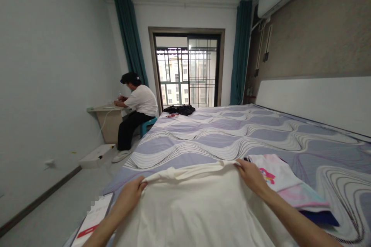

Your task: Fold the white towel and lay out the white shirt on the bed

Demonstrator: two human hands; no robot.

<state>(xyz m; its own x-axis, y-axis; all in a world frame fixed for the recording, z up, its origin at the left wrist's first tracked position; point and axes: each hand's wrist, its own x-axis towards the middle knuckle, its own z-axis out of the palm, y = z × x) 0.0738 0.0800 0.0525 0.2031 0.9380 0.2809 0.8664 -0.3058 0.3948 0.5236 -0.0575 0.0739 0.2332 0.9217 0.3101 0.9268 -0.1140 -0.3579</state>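
Note:
A cream-white garment [197, 208] lies spread on the bed in front of me. My left hand [131, 192] is closed on its upper left edge, and my right hand [251, 175] pinches its upper right edge. The top edge is bunched between the two hands. Beside my right forearm lies a stack of folded clothes, with a white and pink printed piece [282, 180] on top and a dark blue one [319, 217] beneath.
The bed [232, 131] has a purple-grey wavy cover, with a black garment [181, 109] at its far end. A phone [94, 218] lies at the bed's near left corner. Another person in a white shirt [138, 110] sits at a small desk by the window.

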